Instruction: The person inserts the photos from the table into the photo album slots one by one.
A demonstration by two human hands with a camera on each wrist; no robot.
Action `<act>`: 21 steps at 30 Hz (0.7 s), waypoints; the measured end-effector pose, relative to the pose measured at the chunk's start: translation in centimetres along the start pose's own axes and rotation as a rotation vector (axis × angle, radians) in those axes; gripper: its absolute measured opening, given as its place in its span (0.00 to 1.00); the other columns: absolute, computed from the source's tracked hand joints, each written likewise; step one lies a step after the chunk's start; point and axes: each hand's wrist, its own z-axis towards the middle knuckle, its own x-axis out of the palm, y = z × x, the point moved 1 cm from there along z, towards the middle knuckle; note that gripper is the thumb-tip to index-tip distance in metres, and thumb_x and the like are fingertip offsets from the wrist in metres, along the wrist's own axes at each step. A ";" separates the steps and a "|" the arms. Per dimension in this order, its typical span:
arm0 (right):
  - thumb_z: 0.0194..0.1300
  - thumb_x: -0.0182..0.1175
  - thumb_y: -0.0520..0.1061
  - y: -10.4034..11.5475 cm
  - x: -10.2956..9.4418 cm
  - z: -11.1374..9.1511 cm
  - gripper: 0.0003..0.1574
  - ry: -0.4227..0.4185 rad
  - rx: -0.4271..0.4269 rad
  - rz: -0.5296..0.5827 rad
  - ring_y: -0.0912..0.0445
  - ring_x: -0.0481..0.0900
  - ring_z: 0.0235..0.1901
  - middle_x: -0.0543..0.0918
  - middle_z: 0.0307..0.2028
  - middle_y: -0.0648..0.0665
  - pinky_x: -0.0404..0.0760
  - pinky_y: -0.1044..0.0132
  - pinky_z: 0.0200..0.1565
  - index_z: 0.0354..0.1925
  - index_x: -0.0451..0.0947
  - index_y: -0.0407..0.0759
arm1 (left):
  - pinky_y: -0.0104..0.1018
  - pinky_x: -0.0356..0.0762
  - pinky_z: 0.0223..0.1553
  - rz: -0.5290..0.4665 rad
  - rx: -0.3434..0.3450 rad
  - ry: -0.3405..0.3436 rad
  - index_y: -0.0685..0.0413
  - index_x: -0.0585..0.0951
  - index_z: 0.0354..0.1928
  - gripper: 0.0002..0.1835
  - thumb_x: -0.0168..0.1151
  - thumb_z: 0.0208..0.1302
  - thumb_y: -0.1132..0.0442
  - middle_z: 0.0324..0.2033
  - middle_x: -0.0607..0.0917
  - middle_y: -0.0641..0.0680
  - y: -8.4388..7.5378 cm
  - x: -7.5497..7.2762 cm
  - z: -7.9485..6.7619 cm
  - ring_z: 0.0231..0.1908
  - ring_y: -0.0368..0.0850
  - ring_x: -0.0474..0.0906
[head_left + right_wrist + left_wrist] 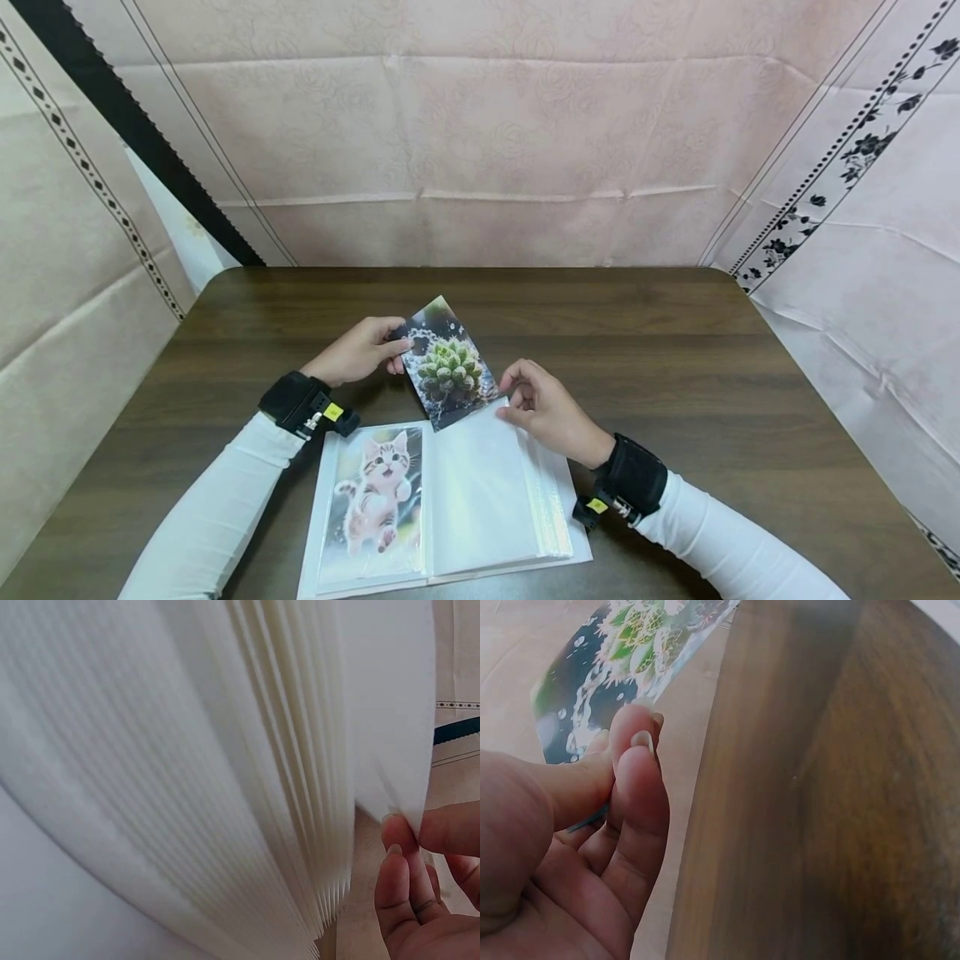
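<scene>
In the head view a photo of a green succulent (452,367) is tilted above the top edge of an open photo album (480,500). My left hand (363,350) pinches the photo by its upper left side, thumb over the picture. The same grip on the photo (641,645) fills the left wrist view. With thumb and fingers, my right hand (551,412) pinches the top corner of the album's right-hand page (397,750), close to the photo's lower corner. Whether the photo's lower edge lies inside the clear pocket, I cannot tell. A kitten picture (378,492) fills the left page.
The album lies at the near edge of view on a brown wooden table (675,358). Its many stacked pages (285,750) show edge-on in the right wrist view. Patterned cloth (480,150) hangs behind the table and at both sides.
</scene>
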 end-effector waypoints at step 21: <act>0.63 0.61 0.37 -0.4 -0.4 0.0 0.26 0.040 0.144 0.079 0.51 0.72 0.29 0.73 0.41 0.38 0.73 0.66 0.33 0.55 0.61 0.37 | 0.44 0.80 0.36 -0.014 0.010 0.025 0.56 0.75 0.48 0.09 0.53 0.70 0.61 0.30 0.80 0.57 -0.1 0.8 0.5 0.29 0.51 0.79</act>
